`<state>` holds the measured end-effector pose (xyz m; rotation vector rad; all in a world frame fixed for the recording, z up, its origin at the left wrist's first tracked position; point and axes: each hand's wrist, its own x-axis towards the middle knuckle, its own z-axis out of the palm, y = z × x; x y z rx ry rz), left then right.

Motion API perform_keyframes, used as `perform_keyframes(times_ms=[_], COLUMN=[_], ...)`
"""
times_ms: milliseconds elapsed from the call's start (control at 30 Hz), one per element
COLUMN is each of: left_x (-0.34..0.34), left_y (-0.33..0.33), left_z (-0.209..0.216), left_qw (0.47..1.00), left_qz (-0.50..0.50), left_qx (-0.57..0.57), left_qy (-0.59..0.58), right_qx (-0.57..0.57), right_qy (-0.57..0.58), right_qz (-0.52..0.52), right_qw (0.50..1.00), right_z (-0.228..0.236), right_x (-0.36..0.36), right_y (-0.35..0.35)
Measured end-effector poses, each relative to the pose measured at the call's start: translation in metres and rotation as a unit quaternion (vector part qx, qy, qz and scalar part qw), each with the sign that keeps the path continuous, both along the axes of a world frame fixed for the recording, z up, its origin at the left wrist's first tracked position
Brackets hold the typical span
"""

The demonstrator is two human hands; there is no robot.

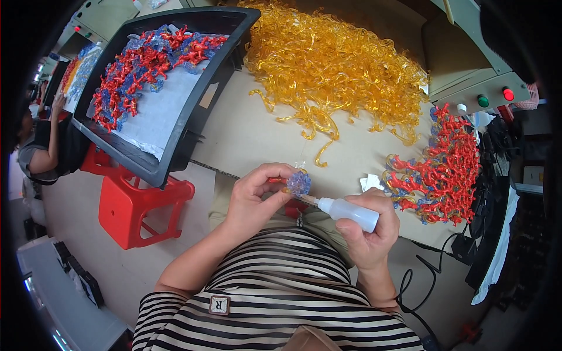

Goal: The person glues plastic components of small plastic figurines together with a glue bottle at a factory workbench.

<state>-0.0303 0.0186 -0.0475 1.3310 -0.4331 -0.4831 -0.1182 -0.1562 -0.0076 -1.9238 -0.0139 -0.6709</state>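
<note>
Between the fingers of my left hand (257, 199) is a small figurine with a translucent blue, ruffled part (298, 183) and a bit of red showing; my fingers hide the rest. My right hand (373, 225) is wrapped round a white squeeze bottle (350, 214) with a narrow nozzle. The bottle lies tilted, its nozzle tip pointing left at the underside of the blue part. Whether the tip touches it I cannot tell. Both hands are above my lap, at the table's near edge.
A large heap of translucent yellow curled pieces (333, 70) covers the far table (228, 128). Red and blue figurines (439, 169) stand at right, beside a white scrap (371, 182). A black tray (193, 108) holds more at left. Beyond are a red stool (126, 210) and another person (44, 149).
</note>
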Motion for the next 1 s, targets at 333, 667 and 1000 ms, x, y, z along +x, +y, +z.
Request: perform_keyframes(times_ms=[333,667,1000], left_x=[0.001,-0.004,0.0], left_y=[0.001,0.001,0.006], left_z=[0.004,0.007,0.024], left_qw=[0.999,0.997,0.983], left_qz=[-0.022,-0.01,-0.144], left_qx=[0.019,0.001,0.06], left_qy=[0.014,0.07,-0.097], right_qx=[-0.006,0.217,0.487], right_qy=[-0.008,0.043,0.295], right_qz=[0.002,0.026,0.193], right_qw=[1.0,0.975,0.799], right_z=[0.0,-0.002,-0.006], right_x=[0.001,-0.001,0.014], right_y=[0.0,0.004,0.0])
